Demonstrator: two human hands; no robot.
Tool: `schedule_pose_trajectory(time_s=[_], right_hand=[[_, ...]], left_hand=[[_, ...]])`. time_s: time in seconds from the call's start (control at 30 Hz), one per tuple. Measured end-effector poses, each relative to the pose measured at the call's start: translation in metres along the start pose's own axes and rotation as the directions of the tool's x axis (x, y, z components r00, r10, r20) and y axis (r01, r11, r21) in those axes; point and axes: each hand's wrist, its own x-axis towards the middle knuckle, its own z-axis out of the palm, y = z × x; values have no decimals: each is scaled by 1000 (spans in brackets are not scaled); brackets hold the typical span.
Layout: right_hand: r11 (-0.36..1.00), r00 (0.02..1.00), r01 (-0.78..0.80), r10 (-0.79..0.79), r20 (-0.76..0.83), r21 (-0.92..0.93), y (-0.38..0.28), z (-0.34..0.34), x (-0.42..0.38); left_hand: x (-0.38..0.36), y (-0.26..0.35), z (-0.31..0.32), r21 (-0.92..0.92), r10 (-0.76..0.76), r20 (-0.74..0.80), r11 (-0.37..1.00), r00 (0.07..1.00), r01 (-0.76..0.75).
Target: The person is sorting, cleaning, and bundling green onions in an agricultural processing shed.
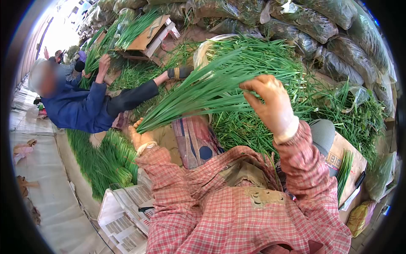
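My left hand (142, 139), in a pale rubber glove, is closed around the base of a long bunch of chives (198, 91). The leaves fan out to the upper right, across the front of my body. Beside their tips is my gloved right hand (270, 103), thumb and forefinger spread apart with a gap between them. Below and beyond the bunch lies a large heap of loose chives (262, 59). Tied bundles of chives (105, 163) rest on the ground at the left, close to my left forearm.
A person in a blue jacket (80, 108) sits at the left, handling greens near a low wooden stand (150, 38). Stuffed plastic sacks (304, 21) are stacked along the back. A white plastic crate (127, 216) is by my left side; a cardboard sheet (351, 169) lies at my right.
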Motion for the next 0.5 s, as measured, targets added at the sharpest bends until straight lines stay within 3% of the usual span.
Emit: schedule_pose_trajectory(time_s=[0.07, 0.27, 0.37, 0.47, 0.5], right_hand=[[1000, 1000, -9, 9, -30, -5, 7, 21, 15], [951, 965, -232, 199, 169, 205, -14, 50, 35], [842, 930, -368, 332, 158, 395, -17, 53, 30], [576, 841, -512, 488, 234, 637, -3, 47, 10], [647, 841, -471, 535, 83, 600, -1, 40, 0]], left_hand=[[0, 0, 0, 33, 17, -4, 999, 1000, -17], [-6, -3, -4, 13, -77, 66, 997, 995, 76], [-5, -5, -8, -17, -109, 99, 994, 989, 111], [-10, -9, -7, -10, -87, 83, 996, 993, 88], [-10, -9, -6, 3, -71, 70, 997, 995, 71]])
